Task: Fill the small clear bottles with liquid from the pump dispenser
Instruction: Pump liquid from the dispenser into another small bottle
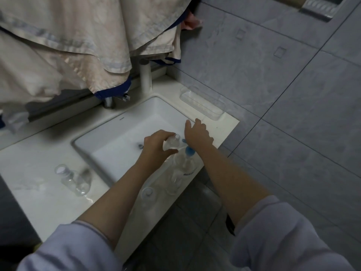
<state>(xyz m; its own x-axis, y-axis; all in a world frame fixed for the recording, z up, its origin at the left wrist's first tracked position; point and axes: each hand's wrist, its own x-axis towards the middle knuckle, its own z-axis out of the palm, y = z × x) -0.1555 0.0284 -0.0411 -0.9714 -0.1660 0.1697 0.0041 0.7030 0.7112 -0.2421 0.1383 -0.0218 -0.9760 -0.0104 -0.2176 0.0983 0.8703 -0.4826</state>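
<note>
Gripping a small clear plastic bottle [172, 144], left hand [156, 147] hovers over white rectangular sink [117, 137]. Right hand [197, 133], fingers relaxed, presses blue-topped clear pump dispenser [188, 153]. More clear bottles [76, 179] lie nearby on counter.

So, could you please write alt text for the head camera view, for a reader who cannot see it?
Over a white sink, a person's left hand grips a small clear bottle next to a pump dispenser with a blue pump head, which the right hand presses from above. More clear bottles lie on the white counter, under hanging beige cloth.
</note>
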